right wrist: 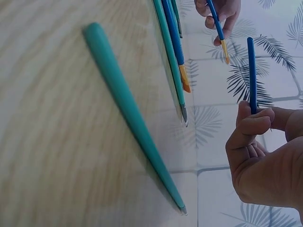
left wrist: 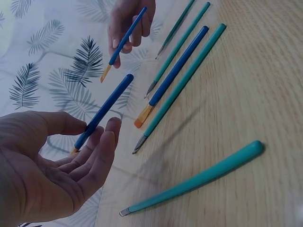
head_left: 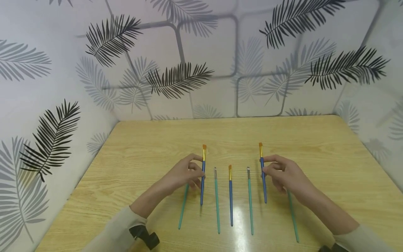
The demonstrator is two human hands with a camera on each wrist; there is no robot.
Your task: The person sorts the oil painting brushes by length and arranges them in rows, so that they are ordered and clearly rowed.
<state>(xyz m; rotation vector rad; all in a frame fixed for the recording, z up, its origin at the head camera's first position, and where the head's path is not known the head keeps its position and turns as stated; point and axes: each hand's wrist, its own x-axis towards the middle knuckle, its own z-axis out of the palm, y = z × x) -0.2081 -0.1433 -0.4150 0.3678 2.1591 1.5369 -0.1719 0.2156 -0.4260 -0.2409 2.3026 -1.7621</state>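
Right hand [right wrist: 265, 163] hides its brush's [right wrist: 252, 75] bristles [head_left: 260, 144] in right wrist view alone

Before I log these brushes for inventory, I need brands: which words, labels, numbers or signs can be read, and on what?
None can be read. The held blue brushes, lying brushes and black wrist device show no legible lettering in any view. The wall covering bears only leaf and line patterns.

Blue paintbrushes number three: left blue paintbrush [head_left: 202, 189], middle blue paintbrush [head_left: 231, 199], right blue paintbrush [head_left: 264, 188]. Green paintbrushes number four: leftmost green paintbrush [head_left: 183, 207], inner-left green paintbrush [head_left: 217, 203], inner-right green paintbrush [head_left: 250, 203], rightmost green paintbrush [head_left: 293, 217]. The total is seven. Hands number two: left hand [head_left: 181, 173], right hand [head_left: 291, 175]. Sleeves number two: left sleeve [head_left: 113, 231], right sleeve [head_left: 362, 240]. Table [head_left: 233, 136] count is one.
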